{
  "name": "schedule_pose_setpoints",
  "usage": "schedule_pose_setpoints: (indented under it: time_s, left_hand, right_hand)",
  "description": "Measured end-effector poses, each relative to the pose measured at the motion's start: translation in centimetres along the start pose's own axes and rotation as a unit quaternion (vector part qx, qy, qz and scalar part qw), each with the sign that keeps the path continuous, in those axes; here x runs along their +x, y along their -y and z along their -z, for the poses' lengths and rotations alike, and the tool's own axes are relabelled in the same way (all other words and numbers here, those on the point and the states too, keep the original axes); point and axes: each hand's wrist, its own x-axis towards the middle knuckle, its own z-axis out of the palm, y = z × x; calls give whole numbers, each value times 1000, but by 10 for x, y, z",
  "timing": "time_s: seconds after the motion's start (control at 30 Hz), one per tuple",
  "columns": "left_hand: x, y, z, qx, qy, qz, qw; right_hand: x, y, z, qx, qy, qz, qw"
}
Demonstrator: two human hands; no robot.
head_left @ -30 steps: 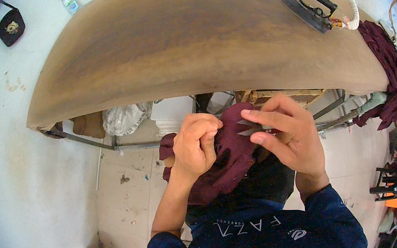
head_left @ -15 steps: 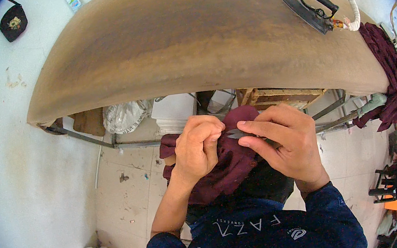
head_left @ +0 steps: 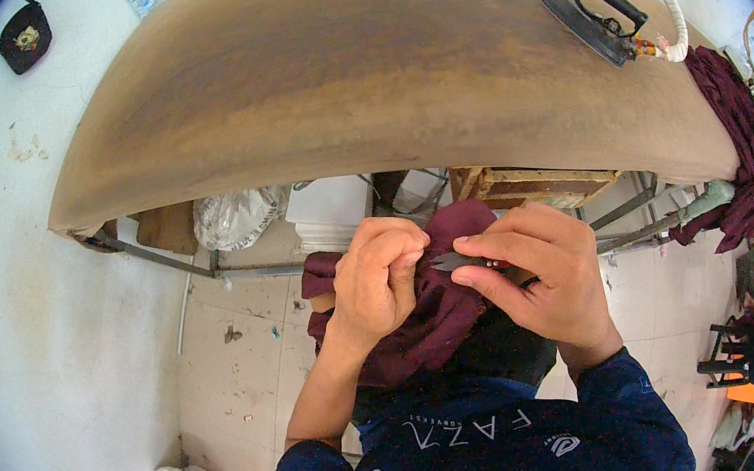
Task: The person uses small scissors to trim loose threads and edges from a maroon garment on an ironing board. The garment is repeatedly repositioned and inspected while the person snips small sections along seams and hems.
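Observation:
My left hand [head_left: 381,278] is closed in a pinch, its fingertips gathered at the edge of a maroon cloth [head_left: 427,329]. That cloth falls in folds below and between both hands, over my lap. Thread snips [head_left: 449,262] with dark pointed blades sit between the thumb and fingers of my right hand [head_left: 544,271]. A bit of red shows on the snips' handle; the palm hides the remainder. The blades point left, slightly parted, a short way from my left fingertips. Any thread at the pinch is too fine to make out.
Ahead stands a padded ironing table [head_left: 375,74] with brown cover, carrying a black iron [head_left: 600,15] with a wrapped cable. More maroon cloth [head_left: 734,141] hangs off its right end. Beneath are a plastic bag [head_left: 237,218], white stacks [head_left: 330,205] and a wooden crate [head_left: 532,184].
The snips have tilted and drawn slightly down, away from the left fingertips. Their blades show more plainly, and the red on the handle has come into sight. My left hand stays pinched in place.

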Motion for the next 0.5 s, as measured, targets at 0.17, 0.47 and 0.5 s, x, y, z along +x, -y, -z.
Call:
schedule_pose_setpoints:
  time_s: [0.17, 0.47, 0.5]
  left_hand:
    - [0, 0, 1, -11, 2, 8, 1000]
    - [-2, -3, -3, -117, -35, 92, 988]
    - [-1, -2, -4, -128, -39, 95, 986]
  right_hand:
    - [-1, -2, 0, 5, 13, -19, 1000]
    - [-5, -29, -36, 150, 40, -77, 985]
    - [-11, -38, -45, 185, 75, -105, 974]
